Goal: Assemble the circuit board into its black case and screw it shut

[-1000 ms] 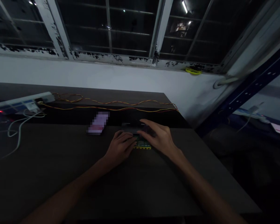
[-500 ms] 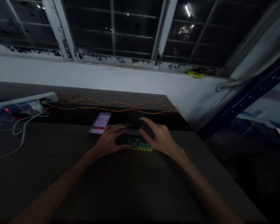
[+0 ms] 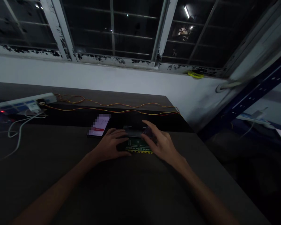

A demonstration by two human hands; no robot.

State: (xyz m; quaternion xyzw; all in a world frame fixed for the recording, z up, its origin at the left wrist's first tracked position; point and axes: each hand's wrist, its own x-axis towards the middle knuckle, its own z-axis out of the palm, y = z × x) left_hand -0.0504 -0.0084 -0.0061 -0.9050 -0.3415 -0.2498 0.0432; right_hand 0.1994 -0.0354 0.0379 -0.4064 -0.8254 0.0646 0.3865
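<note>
A small green circuit board (image 3: 137,146) with a yellow front edge lies on the dark table (image 3: 61,175), with a dark flat part (image 3: 132,131) at its far side. My left hand (image 3: 111,144) rests against the board's left end, fingers curled around that side. My right hand (image 3: 159,142) sits at the board's right end, fingers bent over the far right corner. Both hands touch the board. What lies under the right fingers is hidden in the dim light.
A lit phone (image 3: 99,125) lies just left of the board. A white power strip (image 3: 25,101) and white cable (image 3: 18,131) are at far left. Twisted orange-yellow wires (image 3: 112,107) run along the raised back ledge. A blue metal rack (image 3: 250,93) stands at right.
My left hand has slid from over the board to its left end, uncovering the green surface. My right hand stayed at the right end, shifting slightly.
</note>
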